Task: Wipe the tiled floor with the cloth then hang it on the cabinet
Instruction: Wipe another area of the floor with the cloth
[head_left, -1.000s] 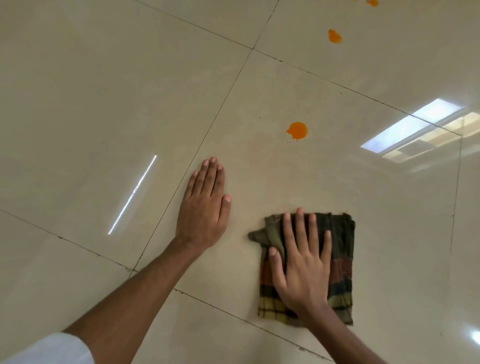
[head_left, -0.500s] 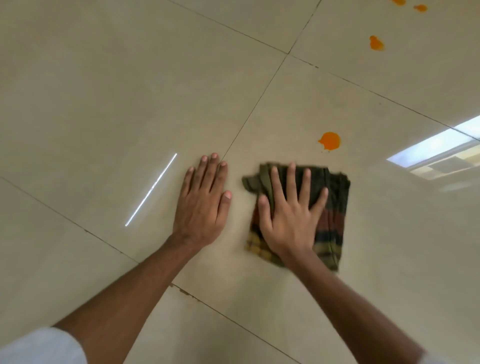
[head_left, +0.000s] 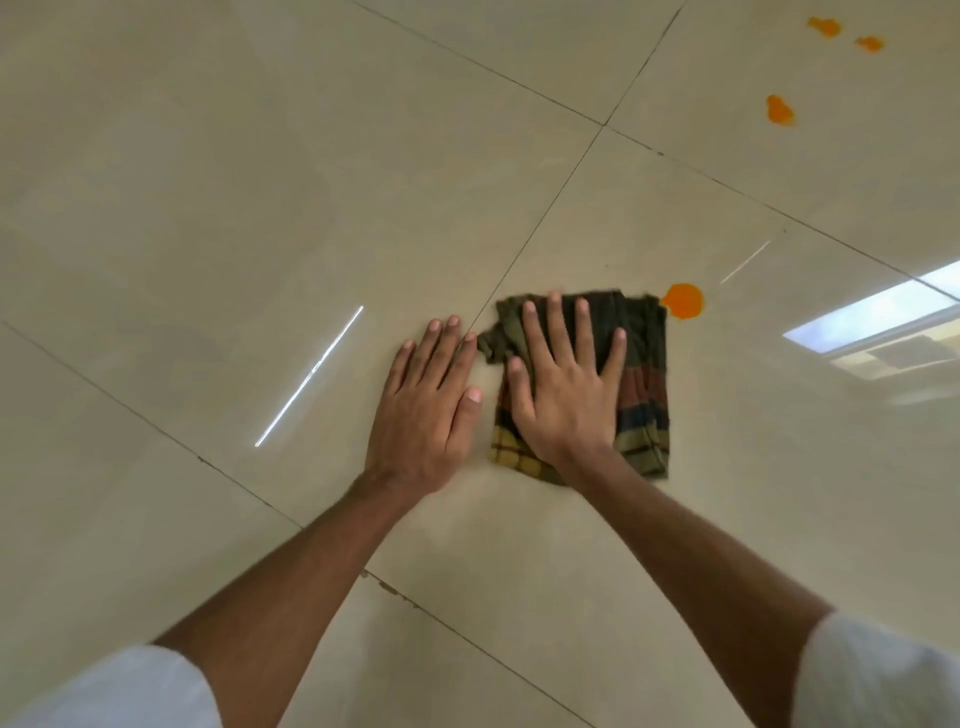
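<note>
Pressing flat on the folded plaid cloth (head_left: 644, 387), the right hand (head_left: 566, 400) is lying palm down, fingers straight and spread apart, not curling round the fabric. The cloth is lying on the tiled floor (head_left: 208, 182), reaching just past the fingertips and out beyond the little finger; an orange spot (head_left: 683, 301) is touching its far corner there. The left hand (head_left: 426, 415) is resting palm down on bare tile, fingers straight and close together, with the index fingertip just beside the cloth's bunched corner.

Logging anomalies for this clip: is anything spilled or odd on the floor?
Yes. An orange blob sits on the tiled floor at the far right corner of the cloth; three more orange spots lie farther off, upper right.
</note>
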